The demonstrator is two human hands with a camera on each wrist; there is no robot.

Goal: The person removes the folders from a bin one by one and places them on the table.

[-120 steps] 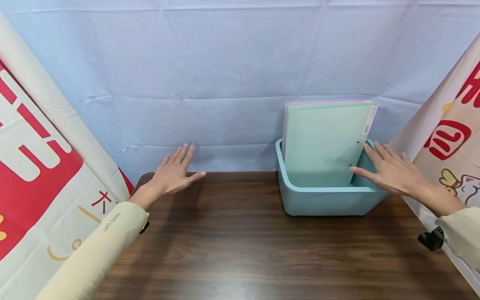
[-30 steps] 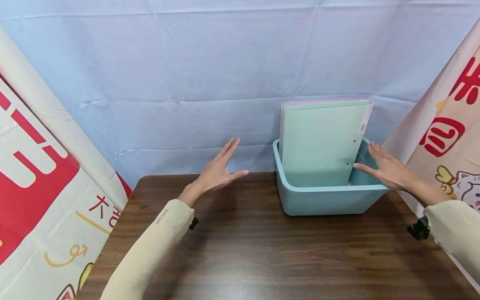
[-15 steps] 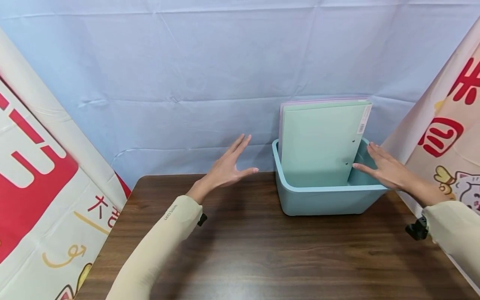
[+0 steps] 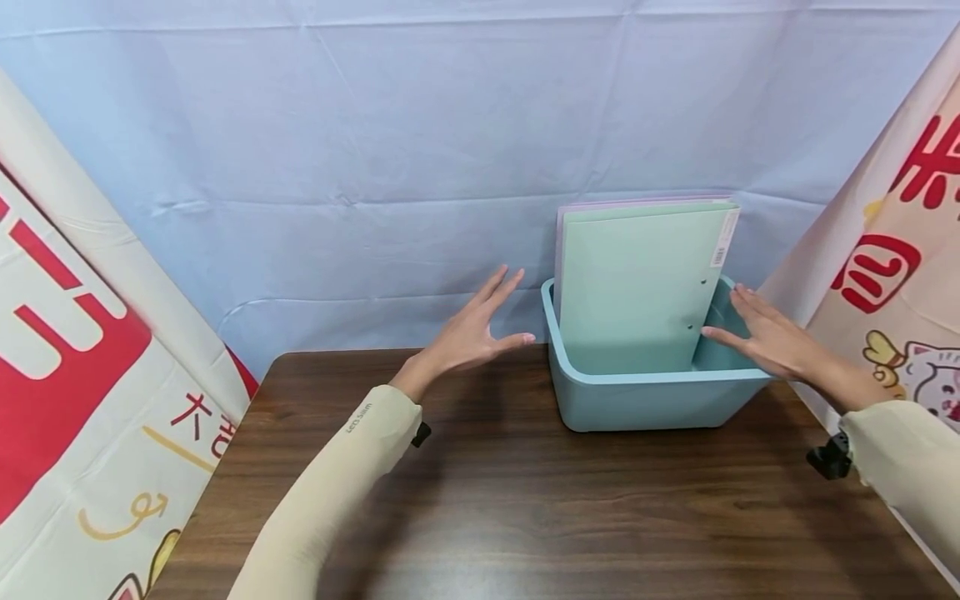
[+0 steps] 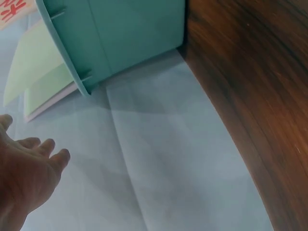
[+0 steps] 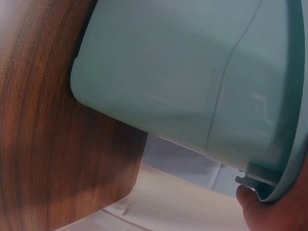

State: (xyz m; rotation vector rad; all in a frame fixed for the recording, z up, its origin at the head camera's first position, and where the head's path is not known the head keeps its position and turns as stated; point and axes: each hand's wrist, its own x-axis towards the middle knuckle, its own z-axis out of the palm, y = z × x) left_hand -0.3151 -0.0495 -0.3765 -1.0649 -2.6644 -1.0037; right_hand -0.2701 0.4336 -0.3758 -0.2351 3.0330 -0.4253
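Note:
A blue-green plastic bin (image 4: 660,406) stands at the right rear of the table. Upright in it, leaning back a little, are a pale green folder (image 4: 633,287) and a lilac folder (image 4: 559,250) behind it. Left of the bin, my left hand (image 4: 467,337) hovers with fingers extended and thumb apart; it touches nothing. My right hand (image 4: 776,343) is at the bin's right rim, fingers straight and thumb spread over the opening. In the right wrist view, part of that hand (image 6: 272,214) lies against or very near the rim; contact is unclear.
The brown wooden table (image 4: 525,508) reaches back to a pale blue cloth (image 4: 375,150) hung behind it. Printed cloth hangings (image 4: 67,375) flank it on the left, with another hanging (image 4: 915,300) close beside the bin on the right.
From the table's left rear, my left hand has moved right to near the bin, slowing lately. My right hand has stayed by the right rim, its fingers closer together. Bin and folders stay put.

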